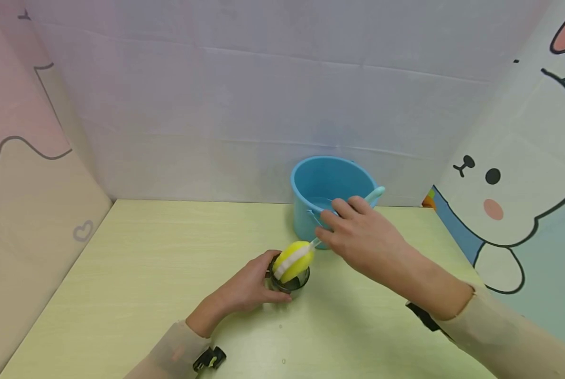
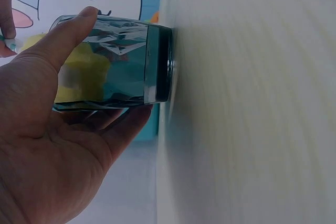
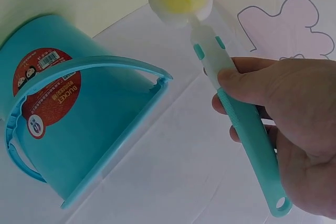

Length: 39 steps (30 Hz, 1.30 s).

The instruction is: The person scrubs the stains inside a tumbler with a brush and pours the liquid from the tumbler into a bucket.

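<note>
My left hand (image 1: pixel 256 284) grips a dark tinted glass cup (image 2: pixel 126 61), thumb on one side and fingers on the other. The cup's base is at the tabletop in the left wrist view. My right hand (image 1: pixel 365 237) holds a sponge cup brush by its teal and white handle (image 3: pixel 244 129), thumb laid along it. The brush's yellow and white sponge head (image 1: pixel 293 261) is tilted at the cup's mouth, partly inside it. Yellow sponge shows through the cup wall in the left wrist view.
A blue bucket (image 1: pixel 306 223) stands behind the hands at the table's back edge, its handle hanging down and a red label (image 3: pixel 50 90) on its side. Small drops lie on the pale wooden table (image 1: pixel 159 252). Printed cloth walls (image 1: pixel 263 105) surround the table at back and sides.
</note>
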Tool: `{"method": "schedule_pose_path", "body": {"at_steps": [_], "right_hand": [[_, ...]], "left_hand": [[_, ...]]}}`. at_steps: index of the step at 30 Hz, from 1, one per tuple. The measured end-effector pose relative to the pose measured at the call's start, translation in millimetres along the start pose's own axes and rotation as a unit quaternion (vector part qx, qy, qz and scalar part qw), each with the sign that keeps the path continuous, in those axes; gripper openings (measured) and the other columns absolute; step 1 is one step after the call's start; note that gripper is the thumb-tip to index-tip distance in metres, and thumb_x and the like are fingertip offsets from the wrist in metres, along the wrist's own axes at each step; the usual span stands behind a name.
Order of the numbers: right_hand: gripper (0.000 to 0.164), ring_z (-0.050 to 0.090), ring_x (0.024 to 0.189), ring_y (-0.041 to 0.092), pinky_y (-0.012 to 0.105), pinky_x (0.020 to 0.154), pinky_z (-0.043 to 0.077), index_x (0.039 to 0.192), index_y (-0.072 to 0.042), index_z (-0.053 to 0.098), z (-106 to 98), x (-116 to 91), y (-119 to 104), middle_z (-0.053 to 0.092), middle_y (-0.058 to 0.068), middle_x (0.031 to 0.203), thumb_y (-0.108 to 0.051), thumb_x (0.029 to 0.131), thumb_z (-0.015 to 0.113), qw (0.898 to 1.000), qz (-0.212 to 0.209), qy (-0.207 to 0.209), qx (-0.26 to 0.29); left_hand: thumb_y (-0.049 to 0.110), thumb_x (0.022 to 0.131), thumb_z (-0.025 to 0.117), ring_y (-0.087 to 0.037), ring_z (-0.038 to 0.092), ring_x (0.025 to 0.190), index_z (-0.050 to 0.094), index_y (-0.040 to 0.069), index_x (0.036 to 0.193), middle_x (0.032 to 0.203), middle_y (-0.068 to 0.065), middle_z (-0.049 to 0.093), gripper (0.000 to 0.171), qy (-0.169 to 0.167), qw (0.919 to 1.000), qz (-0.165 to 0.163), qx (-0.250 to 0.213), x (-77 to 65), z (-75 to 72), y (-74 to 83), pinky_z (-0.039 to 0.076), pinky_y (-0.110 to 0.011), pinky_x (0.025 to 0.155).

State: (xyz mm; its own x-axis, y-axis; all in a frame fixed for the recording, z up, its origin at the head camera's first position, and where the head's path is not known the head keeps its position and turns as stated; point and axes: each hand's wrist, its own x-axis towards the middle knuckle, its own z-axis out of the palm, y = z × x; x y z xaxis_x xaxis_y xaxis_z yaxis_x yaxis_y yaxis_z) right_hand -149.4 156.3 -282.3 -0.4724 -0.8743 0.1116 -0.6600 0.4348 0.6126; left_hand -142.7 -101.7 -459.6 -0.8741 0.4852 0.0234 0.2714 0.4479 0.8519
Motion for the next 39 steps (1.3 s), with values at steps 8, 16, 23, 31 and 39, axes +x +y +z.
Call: {"method": "schedule_pose_path", "body": {"at_steps": [8, 16, 23, 31, 39], "right_hand": [[0.026, 0.043, 0.086, 0.026, 0.039, 0.078, 0.036, 0.108, -0.019, 0.076, -1.8, -3.2, 3.3, 0.058, 0.004, 0.094, -0.029, 0.088, 0.090, 1.000, 0.001, -0.012, -0.004], [0.027, 0.042, 0.087, 0.026, 0.039, 0.078, 0.036, 0.108, -0.019, 0.075, -5.6, -6.3, 5.4, 0.056, 0.005, 0.092, -0.028, 0.088, 0.090, 1.000, 0.001, -0.030, -0.004], [0.028, 0.041, 0.087, 0.026, 0.039, 0.077, 0.036, 0.107, -0.018, 0.074, -10.0, -9.2, 6.3, 0.055, 0.005, 0.091, -0.028, 0.087, 0.090, 0.999, -0.001, -0.038, -0.005], [0.027, 0.041, 0.087, 0.025, 0.038, 0.076, 0.035, 0.105, -0.018, 0.073, -13.4, -11.1, 8.0, 0.054, 0.005, 0.091, -0.028, 0.087, 0.090, 0.999, -0.006, -0.041, -0.006], [0.024, 0.041, 0.087, 0.025, 0.038, 0.076, 0.035, 0.105, -0.018, 0.073, -15.4, -13.8, 8.0, 0.055, 0.005, 0.091, -0.026, 0.089, 0.089, 0.999, -0.006, -0.039, 0.000]], "left_hand": [[0.037, 0.080, 0.097, -0.020, 0.059, 0.124, 0.044, 0.007, 0.153, 0.135, -0.002, 0.061, 0.095, 0.002, 1.0000, -0.002, 0.009, 0.2, 0.6, 0.2, 0.048, -0.046, 0.109], [0.032, 0.080, 0.097, -0.021, 0.057, 0.131, 0.045, 0.010, 0.154, 0.142, -0.001, 0.060, 0.094, 0.003, 1.0000, -0.001, 0.006, 0.0, 0.4, 1.8, 0.045, -0.047, 0.114], [0.035, 0.079, 0.097, -0.021, 0.055, 0.134, 0.046, 0.012, 0.154, 0.144, 0.000, 0.059, 0.094, 0.001, 1.0000, -0.002, 0.009, 0.4, -0.5, 0.7, 0.044, -0.046, 0.115], [0.036, 0.079, 0.097, -0.023, 0.056, 0.133, 0.047, 0.010, 0.153, 0.142, -0.002, 0.060, 0.093, 0.004, 0.9999, 0.003, 0.010, 0.8, -0.8, 0.4, 0.045, -0.048, 0.113], [0.037, 0.079, 0.097, -0.022, 0.057, 0.131, 0.047, 0.010, 0.153, 0.141, -0.002, 0.060, 0.094, 0.003, 0.9999, 0.002, 0.011, 0.2, -0.9, 0.1, 0.046, -0.048, 0.113]]}}
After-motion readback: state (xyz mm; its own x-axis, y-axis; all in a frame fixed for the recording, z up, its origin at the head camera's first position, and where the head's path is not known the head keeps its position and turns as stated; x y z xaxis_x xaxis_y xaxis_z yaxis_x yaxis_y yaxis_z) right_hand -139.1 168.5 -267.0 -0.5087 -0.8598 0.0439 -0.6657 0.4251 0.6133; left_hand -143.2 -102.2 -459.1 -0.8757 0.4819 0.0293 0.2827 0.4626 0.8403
